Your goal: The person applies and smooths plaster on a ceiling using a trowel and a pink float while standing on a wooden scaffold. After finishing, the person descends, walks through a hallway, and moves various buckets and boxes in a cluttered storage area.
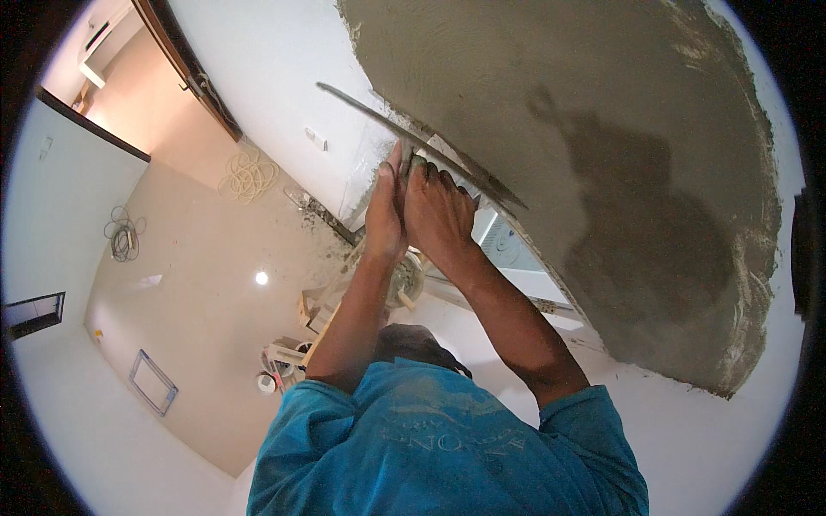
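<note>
Two bare hands and a float at a mortared wall, seen from above. The right hand is closed in a fist on the handle of a long-bladed plastering float; the left hand lies together with it against the handle. The float stands edge-on, aslant the lower left edge of the grey mortar patch, one end over the white wall and the other at the mortar.

Hazards, judged from near to far: a slip of the close-set grip, most likely from mortar-soiled skin, could let the long blade pivot. Uneven pressure could dig its right end into the mortar, if that is soft, and leave a gouge. Too much load at the ragged lower edge, beside the pale-framed opening, could break material away. The left end, angled toward the switch plate, could smear the bare wall or knock the plate.

Obscured, in the same order: the left fingers are largely hidden, so how firmly they close cannot be told. The blade's working face is out of sight, and its contact with the mortar is uncertain. The forearms partly cover the bucket and the wooden pieces below; the footing is not shown. A dark shadow dulls the patch's middle, and the dark rim cuts off its top.
</note>
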### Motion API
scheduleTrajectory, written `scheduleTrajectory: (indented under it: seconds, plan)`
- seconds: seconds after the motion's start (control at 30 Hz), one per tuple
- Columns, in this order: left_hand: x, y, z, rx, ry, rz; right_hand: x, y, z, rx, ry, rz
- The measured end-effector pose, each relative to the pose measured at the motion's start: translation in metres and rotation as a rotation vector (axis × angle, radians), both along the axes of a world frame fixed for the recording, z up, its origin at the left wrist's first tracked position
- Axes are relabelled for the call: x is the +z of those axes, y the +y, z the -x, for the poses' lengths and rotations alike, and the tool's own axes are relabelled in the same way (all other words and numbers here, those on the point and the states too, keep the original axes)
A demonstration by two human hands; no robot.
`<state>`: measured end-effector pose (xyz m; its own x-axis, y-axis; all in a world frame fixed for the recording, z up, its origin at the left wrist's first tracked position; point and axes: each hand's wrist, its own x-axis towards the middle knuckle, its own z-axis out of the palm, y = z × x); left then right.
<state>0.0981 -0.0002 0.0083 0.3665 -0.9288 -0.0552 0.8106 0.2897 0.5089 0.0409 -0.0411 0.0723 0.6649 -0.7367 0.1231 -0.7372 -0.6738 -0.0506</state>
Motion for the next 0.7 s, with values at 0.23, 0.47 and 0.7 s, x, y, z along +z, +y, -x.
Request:
scheduleTrajectory:
  seconds: [0.23,0.47,0.7]
  plan:
    - [-0.015,-0.020,-0.006,0.004,-0.070,-0.075,-0.003,-0.018,-0.019,-0.144,0.145,-0.299]
    - [0.002,-0.033,-0.019,0.009,-0.054,-0.044,0.004,-0.032,-0.033,-0.119,0.169,-0.260]
    - [0.053,-0.043,-0.052,0.075,-0.187,-0.038,0.033,-0.038,-0.058,-0.117,-0.054,-0.152]
